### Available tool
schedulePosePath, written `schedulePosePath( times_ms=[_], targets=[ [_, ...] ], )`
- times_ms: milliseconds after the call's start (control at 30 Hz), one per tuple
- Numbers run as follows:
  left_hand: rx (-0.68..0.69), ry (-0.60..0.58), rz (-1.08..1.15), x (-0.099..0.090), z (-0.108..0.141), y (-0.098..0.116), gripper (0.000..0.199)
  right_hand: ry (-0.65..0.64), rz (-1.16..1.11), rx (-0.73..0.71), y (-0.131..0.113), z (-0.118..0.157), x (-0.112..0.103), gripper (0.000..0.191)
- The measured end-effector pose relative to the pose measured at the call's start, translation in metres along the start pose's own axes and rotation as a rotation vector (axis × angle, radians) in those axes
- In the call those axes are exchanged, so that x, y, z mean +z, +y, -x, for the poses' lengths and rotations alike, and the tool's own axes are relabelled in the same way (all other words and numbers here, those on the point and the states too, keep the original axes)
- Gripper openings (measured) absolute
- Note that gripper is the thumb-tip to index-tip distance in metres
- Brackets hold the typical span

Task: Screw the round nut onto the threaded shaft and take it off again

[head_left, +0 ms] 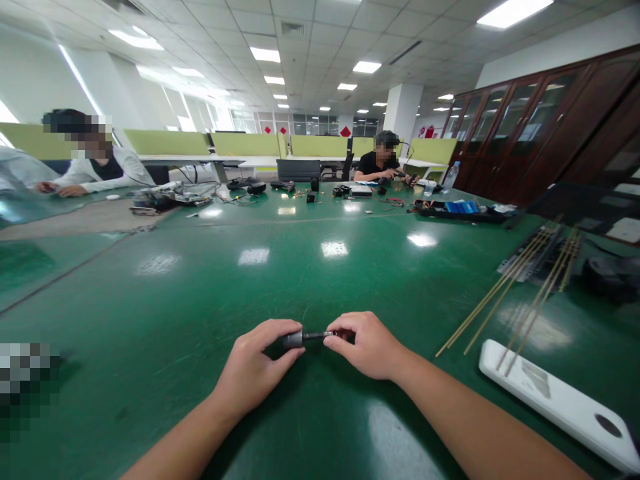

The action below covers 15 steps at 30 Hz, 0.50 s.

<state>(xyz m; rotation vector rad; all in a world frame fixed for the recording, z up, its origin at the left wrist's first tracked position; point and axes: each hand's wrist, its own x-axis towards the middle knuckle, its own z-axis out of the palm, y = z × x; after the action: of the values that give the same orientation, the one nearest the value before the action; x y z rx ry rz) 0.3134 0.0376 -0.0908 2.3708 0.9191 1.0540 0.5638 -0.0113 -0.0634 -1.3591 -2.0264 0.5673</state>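
Observation:
Low over the green table [300, 280], both hands are at a small tool-like piece [314, 336] with a thick grey cylinder at one end and a thin dark rod; its exact kind I cannot make out. Thumb and fingers of my left hand [257, 363] pinch the grey cylinder [293, 340]. My right hand [367, 345] pinches the other end of the rod, where a small shiny part shows between the fingertips. The fingers partly hide that end.
Right of my arm lies a long white device [560, 403], with thin brass-coloured rods [500, 293] beyond it. A black tray with blue items [460, 209], a plastic bottle [451, 177] and electronic parts [170, 197] line the far side. Two people [381, 160] sit across.

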Motion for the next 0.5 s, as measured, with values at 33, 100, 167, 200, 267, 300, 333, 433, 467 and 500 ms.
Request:
schedulePosePath(
  times_ms=[33, 100, 167, 200, 267, 300, 333, 433, 467, 500],
  targets=[
    [-0.003, -0.001, 0.0, 0.0, 0.0001, -0.0005, 0.029, 0.003, 0.001, 0.002, 0.0001, 0.0, 0.0, 0.016],
    [-0.008, -0.004, -0.003, 0.0001, 0.0003, -0.0014, 0.03, 0.01, 0.003, 0.005, 0.0003, -0.0001, 0.0, 0.016],
    [-0.011, -0.007, -0.008, 0.0002, 0.0004, -0.0018, 0.031, 0.016, 0.003, 0.008, 0.0007, -0.0001, 0.0001, 0.016],
    [-0.013, -0.007, -0.01, 0.0002, 0.0005, -0.0017, 0.031, 0.017, 0.003, 0.008, 0.001, -0.0001, 0.0002, 0.016],
    [-0.015, -0.005, -0.015, -0.0002, 0.0005, -0.0012, 0.031, 0.016, 0.0, 0.009, 0.0018, -0.0003, 0.0005, 0.016],
    [-0.016, -0.004, -0.019, -0.0005, 0.0005, -0.0009, 0.031, 0.015, -0.001, 0.009, 0.0022, -0.0004, 0.0007, 0.016],
    [-0.019, -0.004, -0.022, -0.0009, 0.0004, -0.0006, 0.031, 0.016, -0.002, 0.009, 0.0025, -0.0005, 0.0009, 0.016],
    [-0.025, -0.003, -0.021, -0.0021, 0.0002, -0.0002, 0.031, 0.025, -0.005, 0.014, 0.0032, -0.0009, 0.0012, 0.017],
    [-0.026, -0.005, -0.018, -0.0024, 0.0001, -0.0002, 0.031, 0.027, -0.007, 0.015, 0.0033, -0.0009, 0.0013, 0.016],
    [-0.028, -0.006, -0.017, -0.0027, -0.0001, -0.0002, 0.031, 0.027, -0.01, 0.015, 0.0033, -0.0008, 0.0012, 0.016]
  ],
)
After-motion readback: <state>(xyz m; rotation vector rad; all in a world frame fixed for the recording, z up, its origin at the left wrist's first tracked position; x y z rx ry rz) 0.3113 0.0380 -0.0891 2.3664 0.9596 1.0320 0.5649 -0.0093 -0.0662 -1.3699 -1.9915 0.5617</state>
